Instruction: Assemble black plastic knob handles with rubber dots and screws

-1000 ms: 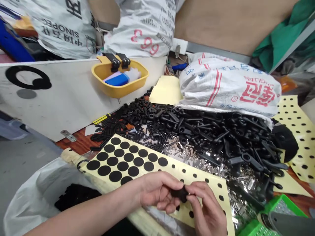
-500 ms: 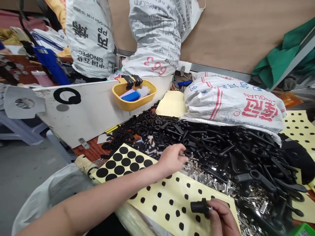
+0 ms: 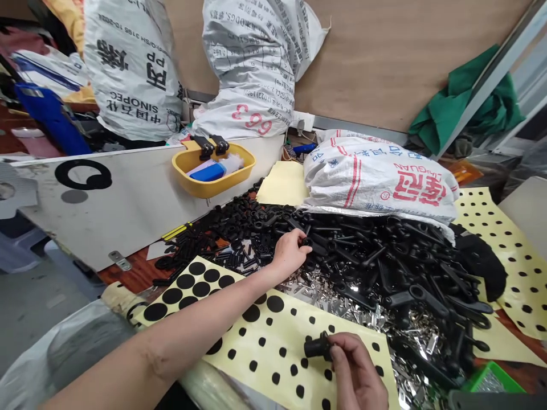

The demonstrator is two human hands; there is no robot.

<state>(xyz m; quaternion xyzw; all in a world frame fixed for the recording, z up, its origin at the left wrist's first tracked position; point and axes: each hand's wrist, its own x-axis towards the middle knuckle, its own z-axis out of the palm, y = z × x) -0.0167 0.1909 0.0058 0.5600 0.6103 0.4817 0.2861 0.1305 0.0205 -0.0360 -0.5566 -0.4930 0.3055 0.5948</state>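
Right hand: thumb and fingers pinching a black flanged plastic fitting, held above a yellow backing sheet with round black pads and smaller black dots. Left hand: arm extended across the same sheet, fingers curled at the left part of a heap of black plastic levers; whether they grip a piece cannot be told. Small metal clips: scattered between sheet and levers. Yellow tub: fixed to a white panel. Red-printed woven sack: lying behind the levers. Reddish wooden surface: partly visible, left.
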